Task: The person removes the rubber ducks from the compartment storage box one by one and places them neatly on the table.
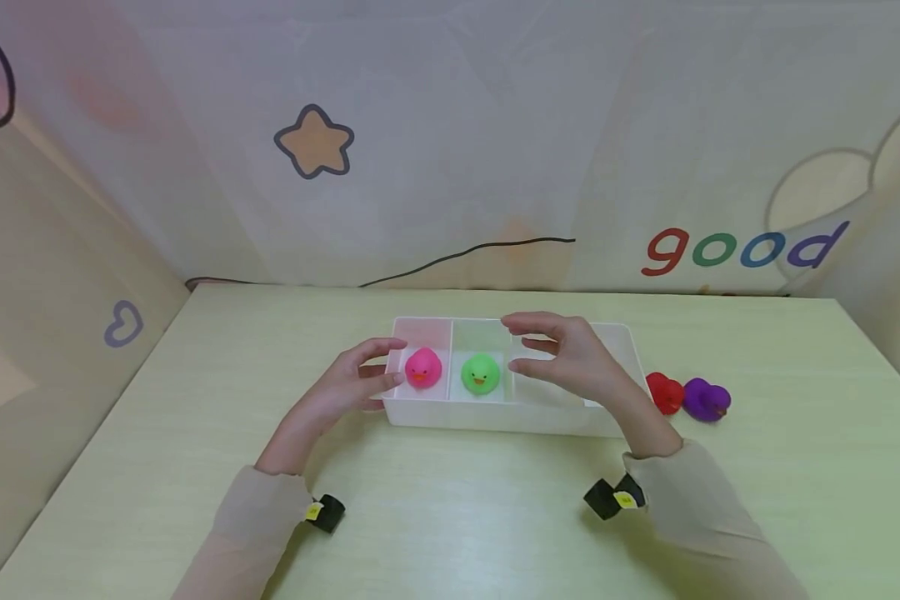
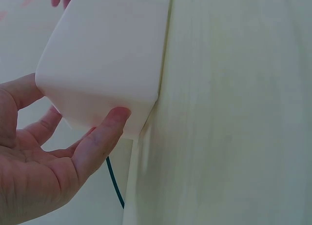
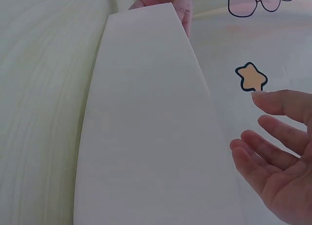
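Observation:
A long white divided box (image 1: pixel 495 416) stands on the table. A pink rubber duck (image 1: pixel 423 368) sits in its leftmost compartment, and a green rubber duck (image 1: pixel 481 374) in the one beside it. My left hand (image 1: pixel 360 375) holds the box's left end; the left wrist view shows its fingers on the end wall. My right hand (image 1: pixel 562 354), thumb and fingers apart, hovers above the box just right of the green duck and holds nothing. It covers part of the right-hand compartments. Right of the box, a red rubber duck (image 1: pixel 666 393) and a purple rubber duck (image 1: pixel 707 400) lie side by side.
The pale wooden table (image 1: pixel 450 508) extends in front of the box and to both sides. A printed cloth backdrop (image 1: pixel 450 150) rises behind the table's far edge. Each sleeve has a small black wrist device, such as the one on the left sleeve (image 1: pixel 326 513).

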Available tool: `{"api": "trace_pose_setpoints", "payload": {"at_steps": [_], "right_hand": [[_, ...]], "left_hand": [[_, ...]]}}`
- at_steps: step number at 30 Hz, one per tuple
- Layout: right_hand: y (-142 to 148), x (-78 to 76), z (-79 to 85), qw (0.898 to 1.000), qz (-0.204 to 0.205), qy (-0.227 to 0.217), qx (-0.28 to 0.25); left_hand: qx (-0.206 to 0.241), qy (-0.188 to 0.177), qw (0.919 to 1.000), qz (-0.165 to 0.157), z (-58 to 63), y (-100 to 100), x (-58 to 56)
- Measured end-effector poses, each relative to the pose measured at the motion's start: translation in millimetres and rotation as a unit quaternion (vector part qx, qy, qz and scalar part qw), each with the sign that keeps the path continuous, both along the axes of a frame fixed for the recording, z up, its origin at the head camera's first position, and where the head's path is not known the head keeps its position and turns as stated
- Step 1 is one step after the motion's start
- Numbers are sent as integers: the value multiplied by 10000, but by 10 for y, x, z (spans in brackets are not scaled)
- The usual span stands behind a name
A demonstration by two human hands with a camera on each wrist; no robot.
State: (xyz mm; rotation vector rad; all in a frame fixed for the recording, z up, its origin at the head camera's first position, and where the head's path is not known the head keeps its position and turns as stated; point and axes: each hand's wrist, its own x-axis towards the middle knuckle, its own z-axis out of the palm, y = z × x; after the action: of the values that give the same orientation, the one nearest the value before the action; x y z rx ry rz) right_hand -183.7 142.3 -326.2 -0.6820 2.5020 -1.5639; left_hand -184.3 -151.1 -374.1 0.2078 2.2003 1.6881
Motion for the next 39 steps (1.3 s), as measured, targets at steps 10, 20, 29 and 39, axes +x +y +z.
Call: {"api": "trace_pose_setpoints", "payload": {"at_steps": [10,20,29,39], "right_hand": [[-262,-64,-69,9997,203,-87,-91],[-422,-96,-147,9962,109,162,843],[-598,-129,-149,9690,51,665,2377],[-758,-76,-142,9279,-185,794,3639]], "left_hand": [[107,2,9999,-46,1,-2,-11],[137,-34,9999,-11,-5,-1,-7],[89,-54,9999,29,14,-3,9],[55,-11,10000,40,14,10,7]]}}
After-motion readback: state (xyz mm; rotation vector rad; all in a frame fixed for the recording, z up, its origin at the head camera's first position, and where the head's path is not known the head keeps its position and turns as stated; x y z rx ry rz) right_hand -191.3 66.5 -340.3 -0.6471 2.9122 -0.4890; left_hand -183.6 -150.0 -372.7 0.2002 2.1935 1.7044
